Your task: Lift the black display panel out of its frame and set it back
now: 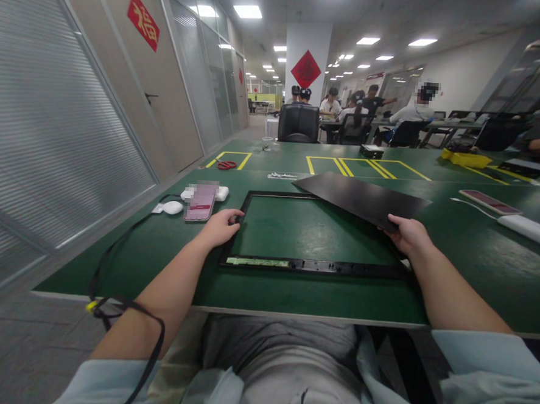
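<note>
A thin black rectangular frame (339,268) lies flat on the green table, with a strip of green circuit board (257,262) along its near edge. My left hand (225,227) is at the frame's left side, its fingers curled on that edge. A dark flat panel (364,198) is in my right hand (408,233), pinched at its near right corner between thumb and fingers. The panel is tilted over the frame's far right part and hides some of it. Below the right hand, the frame's right side is partly covered.
On the left are a phone (200,202), a white rounded device (172,207) and a black strap (111,250) across my left forearm. Red scissors (226,164) and small white pieces (282,176) lie farther back. Another phone (489,202) and a white bar (531,231) are at right.
</note>
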`<state>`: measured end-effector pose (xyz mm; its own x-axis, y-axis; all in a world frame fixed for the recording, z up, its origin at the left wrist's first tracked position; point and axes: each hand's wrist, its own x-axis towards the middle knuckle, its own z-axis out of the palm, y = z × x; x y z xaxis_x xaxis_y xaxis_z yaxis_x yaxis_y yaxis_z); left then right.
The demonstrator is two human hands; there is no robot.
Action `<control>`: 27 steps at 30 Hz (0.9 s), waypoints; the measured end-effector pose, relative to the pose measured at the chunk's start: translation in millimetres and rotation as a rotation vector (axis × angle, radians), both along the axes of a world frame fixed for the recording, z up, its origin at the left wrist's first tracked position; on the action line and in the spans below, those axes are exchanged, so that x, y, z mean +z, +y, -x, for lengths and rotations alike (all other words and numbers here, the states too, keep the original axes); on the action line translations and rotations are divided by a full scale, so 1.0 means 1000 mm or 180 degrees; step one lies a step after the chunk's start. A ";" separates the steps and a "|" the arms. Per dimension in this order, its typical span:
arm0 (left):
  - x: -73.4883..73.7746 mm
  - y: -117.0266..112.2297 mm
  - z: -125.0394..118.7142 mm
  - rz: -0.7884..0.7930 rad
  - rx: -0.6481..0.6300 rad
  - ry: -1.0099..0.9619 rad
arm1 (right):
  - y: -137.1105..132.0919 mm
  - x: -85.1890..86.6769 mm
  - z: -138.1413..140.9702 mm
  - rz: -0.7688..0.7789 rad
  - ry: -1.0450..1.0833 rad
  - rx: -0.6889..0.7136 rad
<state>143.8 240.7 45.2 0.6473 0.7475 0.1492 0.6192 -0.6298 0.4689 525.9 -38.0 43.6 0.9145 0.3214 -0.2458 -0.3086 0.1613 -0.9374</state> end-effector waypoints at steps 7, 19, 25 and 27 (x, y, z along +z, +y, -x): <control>-0.004 0.004 0.001 0.0044 -0.0049 -0.0070 | -0.001 0.004 0.002 0.0061 0.0084 0.0113; -0.016 0.012 0.000 0.0367 0.0217 -0.0550 | -0.003 -0.002 -0.004 0.0133 -0.0078 0.0270; -0.014 0.008 -0.001 0.0532 0.0304 -0.0718 | -0.003 -0.001 -0.004 0.0179 0.0042 0.0122; -0.013 0.008 -0.001 0.0575 0.0312 -0.0724 | -0.004 0.000 -0.003 0.0186 0.0070 0.0103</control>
